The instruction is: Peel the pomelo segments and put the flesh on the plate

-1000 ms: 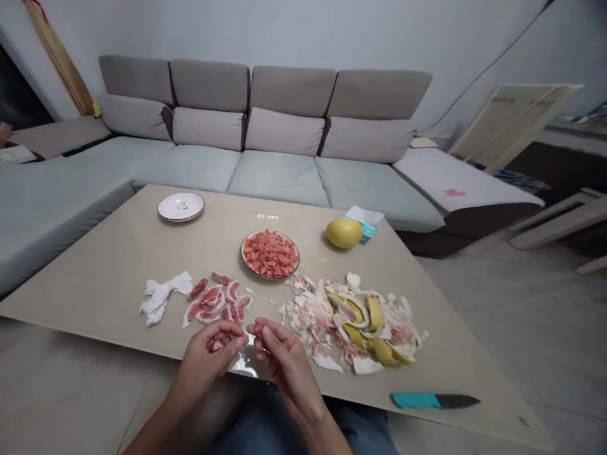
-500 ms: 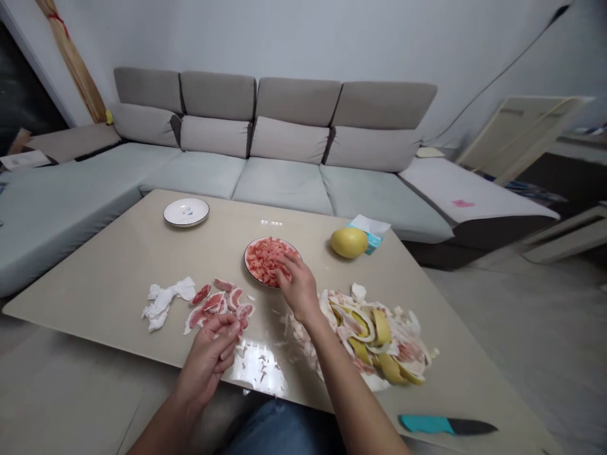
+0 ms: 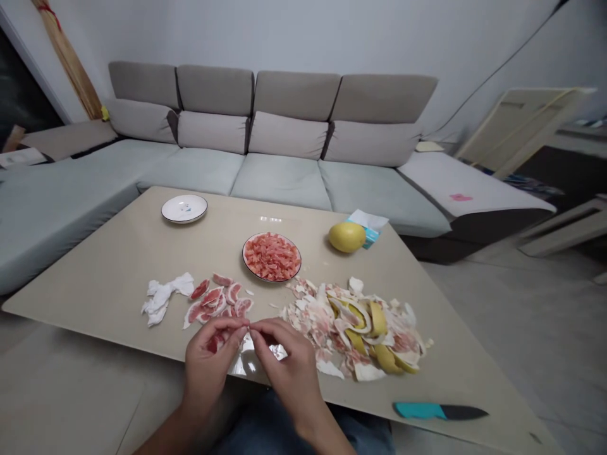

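Note:
My left hand [image 3: 213, 357] is closed around a reddish pomelo segment [image 3: 217, 342], partly hidden by the fingers. Thumb and forefinger of my right hand [image 3: 287, 363] pinch right against the left fingertips, at a bit of the segment almost too small to see. Just beyond the left hand lie several red pomelo segments [image 3: 213, 303] with white membrane. A dark-rimmed plate [image 3: 243, 259] heaped with peeled pomelo flesh [image 3: 272, 256] stands ahead of both hands. To the right spreads a pile of membrane scraps [image 3: 313, 322] and yellow-green rind [image 3: 378, 319].
A crumpled white tissue [image 3: 161, 300] lies left of the segments. Toward the back are a white plate [image 3: 184, 210], a whole yellow pomelo [image 3: 347, 237] and a blue tissue pack [image 3: 371, 235]. A teal-handled knife [image 3: 439, 411] rests near the table's front right edge. Behind stands a sofa [image 3: 279, 177].
My right hand has come back from the plate of flesh to meet my left hand at the front of the table. The left hand has shifted slightly, still around its piece.

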`<state>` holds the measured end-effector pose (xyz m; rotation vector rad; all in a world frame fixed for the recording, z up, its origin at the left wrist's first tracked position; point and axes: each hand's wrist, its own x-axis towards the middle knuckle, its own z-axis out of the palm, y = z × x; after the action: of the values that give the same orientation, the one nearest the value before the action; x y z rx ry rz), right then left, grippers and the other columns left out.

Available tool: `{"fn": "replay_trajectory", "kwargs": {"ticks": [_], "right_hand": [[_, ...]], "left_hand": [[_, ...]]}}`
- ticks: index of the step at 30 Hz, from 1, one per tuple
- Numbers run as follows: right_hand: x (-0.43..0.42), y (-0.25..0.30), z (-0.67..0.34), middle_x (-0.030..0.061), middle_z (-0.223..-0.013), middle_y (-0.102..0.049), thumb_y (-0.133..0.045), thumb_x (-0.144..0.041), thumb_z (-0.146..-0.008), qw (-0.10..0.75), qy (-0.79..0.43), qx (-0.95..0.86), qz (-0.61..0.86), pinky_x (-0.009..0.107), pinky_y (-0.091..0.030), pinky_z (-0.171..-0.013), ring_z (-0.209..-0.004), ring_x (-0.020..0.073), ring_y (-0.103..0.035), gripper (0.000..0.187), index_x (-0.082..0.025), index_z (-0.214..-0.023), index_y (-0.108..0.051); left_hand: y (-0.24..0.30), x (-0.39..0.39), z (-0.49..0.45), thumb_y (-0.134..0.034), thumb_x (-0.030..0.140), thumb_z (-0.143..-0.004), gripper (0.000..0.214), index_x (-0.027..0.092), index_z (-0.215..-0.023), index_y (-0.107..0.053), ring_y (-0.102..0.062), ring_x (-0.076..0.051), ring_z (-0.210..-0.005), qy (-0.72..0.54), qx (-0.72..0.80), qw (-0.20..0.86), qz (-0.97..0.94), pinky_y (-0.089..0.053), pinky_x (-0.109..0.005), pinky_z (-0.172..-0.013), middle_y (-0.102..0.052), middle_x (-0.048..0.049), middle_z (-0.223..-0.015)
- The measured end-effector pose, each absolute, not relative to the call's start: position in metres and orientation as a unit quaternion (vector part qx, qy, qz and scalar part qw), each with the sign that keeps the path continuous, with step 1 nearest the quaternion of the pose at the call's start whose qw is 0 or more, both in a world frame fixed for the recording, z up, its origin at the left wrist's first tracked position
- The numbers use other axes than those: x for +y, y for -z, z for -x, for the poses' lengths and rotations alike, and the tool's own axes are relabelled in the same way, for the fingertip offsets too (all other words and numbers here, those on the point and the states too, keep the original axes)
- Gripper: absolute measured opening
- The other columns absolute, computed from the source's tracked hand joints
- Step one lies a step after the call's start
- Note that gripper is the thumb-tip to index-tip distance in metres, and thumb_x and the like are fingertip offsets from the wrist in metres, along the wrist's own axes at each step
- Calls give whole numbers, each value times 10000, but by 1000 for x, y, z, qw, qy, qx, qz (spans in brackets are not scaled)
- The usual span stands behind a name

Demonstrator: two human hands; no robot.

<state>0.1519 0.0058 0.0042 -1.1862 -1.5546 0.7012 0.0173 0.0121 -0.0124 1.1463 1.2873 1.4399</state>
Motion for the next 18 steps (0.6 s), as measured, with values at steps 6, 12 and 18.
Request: {"fn": "replay_trajectory", "kwargs": {"ticks": [6,12,18], "right_hand": [[-1,-9,-153,19,-709,-661,-580,-159,-822,490,-337,-611,522,219,-465,-583,-626,136,-601,116,-175,-755,-673],[-6,-13,-158,3,-668,-620,-574,-182,-803,478,-364,-598,530,204,-424,-560,-602,125,-557,116,-170,-712,-646],[-8,-16,-163,1,-660,-610,-574,-187,-786,479,-392,-582,528,208,-424,-558,-598,125,-548,105,-164,-703,-633]], "left_hand": [[7,11,-14,-751,295,-727,130,185,-781,-710,-619,-140,-708,-524,501,508,-465,-474,-212,-643,-728,-26,-786],[9,6,-12,-774,367,-719,241,172,-789,-651,-286,-25,-404,-466,448,657,-389,-187,-162,-378,-508,68,-566],[4,4,-12,-789,311,-726,225,161,-785,-630,-180,-12,-417,-433,378,754,-318,-118,-158,-396,-358,104,-507]]}}
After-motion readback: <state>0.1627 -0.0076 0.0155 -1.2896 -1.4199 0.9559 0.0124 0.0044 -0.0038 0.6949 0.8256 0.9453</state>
